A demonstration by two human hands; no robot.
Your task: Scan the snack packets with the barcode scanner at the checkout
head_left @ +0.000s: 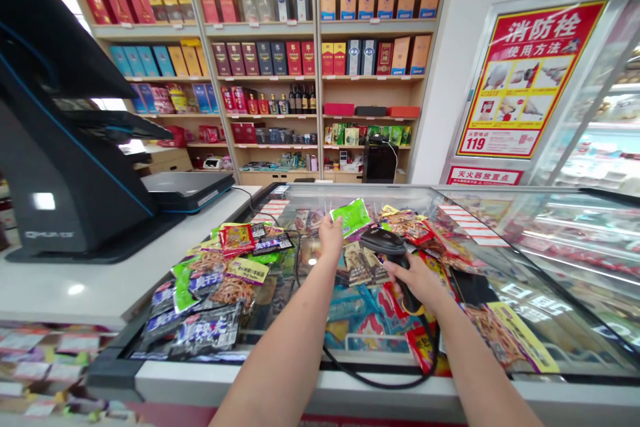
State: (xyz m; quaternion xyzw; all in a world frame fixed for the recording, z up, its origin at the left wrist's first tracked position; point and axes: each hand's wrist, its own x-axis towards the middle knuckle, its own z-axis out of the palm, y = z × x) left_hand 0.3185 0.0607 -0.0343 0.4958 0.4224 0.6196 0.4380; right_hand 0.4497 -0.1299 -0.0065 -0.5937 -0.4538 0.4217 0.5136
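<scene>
My left hand [331, 237] is closed on a green snack packet [351, 216], held up over the glass lid of a freezer chest [505, 260]. My right hand [419, 279] grips the handle of a black barcode scanner [384, 241], whose head points toward the green packet. The scanner's black cable [380, 379] loops down to the front edge. Several snack packets lie on the glass: a pile at the left [220, 280] and another spread at the right [430, 230].
A black point-of-sale terminal [55, 167] stands on the white counter [95, 287] at left. Shelves of boxed goods and bottles [280, 60] fill the back wall. A red and yellow poster [525, 80] hangs at right, beside a glass-fronted cooler [610, 140].
</scene>
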